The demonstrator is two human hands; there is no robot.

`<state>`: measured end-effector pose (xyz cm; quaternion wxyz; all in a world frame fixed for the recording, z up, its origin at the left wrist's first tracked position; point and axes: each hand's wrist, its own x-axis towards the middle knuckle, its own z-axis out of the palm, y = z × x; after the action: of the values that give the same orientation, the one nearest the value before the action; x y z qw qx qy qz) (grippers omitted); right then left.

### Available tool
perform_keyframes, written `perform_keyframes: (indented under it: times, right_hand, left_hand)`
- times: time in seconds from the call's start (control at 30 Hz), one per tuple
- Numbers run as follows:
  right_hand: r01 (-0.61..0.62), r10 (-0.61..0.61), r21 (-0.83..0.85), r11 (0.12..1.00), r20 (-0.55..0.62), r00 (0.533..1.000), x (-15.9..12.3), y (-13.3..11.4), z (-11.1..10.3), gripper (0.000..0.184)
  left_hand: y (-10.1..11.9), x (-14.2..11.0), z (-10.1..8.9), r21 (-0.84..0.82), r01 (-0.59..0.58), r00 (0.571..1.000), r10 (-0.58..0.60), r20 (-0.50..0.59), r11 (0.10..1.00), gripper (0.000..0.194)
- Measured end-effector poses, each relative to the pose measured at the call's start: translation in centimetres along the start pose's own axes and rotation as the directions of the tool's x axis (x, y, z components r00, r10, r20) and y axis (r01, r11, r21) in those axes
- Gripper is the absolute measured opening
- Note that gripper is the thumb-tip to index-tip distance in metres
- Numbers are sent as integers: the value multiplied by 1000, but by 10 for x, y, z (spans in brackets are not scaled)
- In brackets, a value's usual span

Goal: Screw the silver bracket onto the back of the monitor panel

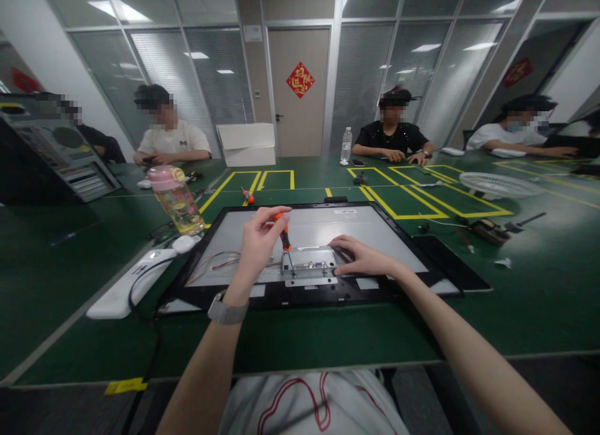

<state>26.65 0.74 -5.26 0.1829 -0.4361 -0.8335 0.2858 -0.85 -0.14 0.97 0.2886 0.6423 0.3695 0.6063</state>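
Note:
My left hand (pixel 260 240) is closed around the top of a screwdriver (pixel 284 233) with an orange and black handle. The screwdriver leans slightly, and its shaft reaches down to the left part of a silver metal bracket (pixel 307 256) with ports along it. At the bracket's right end, my right hand (pixel 357 257) grips the edge between thumb and fingers. Beneath both hands a monitor panel (pixel 370 221) lies flat, its grey back up and its black frame around it. Thin wires (pixel 224 257) run across the panel from the bracket's left side.
Left of the panel are a white power strip (pixel 135 285) and a pink-lidded bottle (pixel 173 200). A dark flat panel (pixel 450 263) lies to the right, near a white round grille (pixel 497 185). An open computer case (pixel 60 141) stands far left. Several people sit across the green table (pixel 319 335).

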Motion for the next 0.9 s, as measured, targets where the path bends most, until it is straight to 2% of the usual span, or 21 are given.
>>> perform_keyframes:
  times: [0.17,0.23,0.37,0.47,0.57,0.63,0.77,0.83,0.9]
  right_hand:
    - [-1,1,1,1000,-5,1000,-1,1,0,69]
    - [-7,7,6,1000,-5,1000,-1,0,0,69]
    - [-16,16,10,1000,2,1000,-1,-2,0,70]
    - [-12,12,13,1000,2,1000,0,-1,0,70]
    - [-11,11,19,1000,2,1000,0,0,1,70]
    - [-11,11,21,1000,3,1000,0,0,1,71]
    - [-19,18,29,999,6,1000,0,-2,0,71]
    - [-19,19,34,999,8,1000,0,-3,0,71]
    - [-14,14,35,999,8,1000,0,-3,0,71]
  left_hand:
    - [-2,0,0,-170,57,997,-48,59,984,30]
    - [-2,0,0,-132,41,998,-35,52,990,27]
    - [0,0,0,-7,7,999,-7,-35,1000,23]
    - [-2,1,1,-97,41,998,-46,-51,994,26]
    - [-3,1,2,-219,103,995,-103,14,970,29]
    - [-2,0,3,-194,97,995,-94,23,976,28]
    - [-1,-1,3,-32,-3,999,1,-49,999,20]
    - [-2,-1,2,-46,-9,998,6,-66,999,20]
    - [-3,-1,1,-145,28,999,-34,-38,989,26]
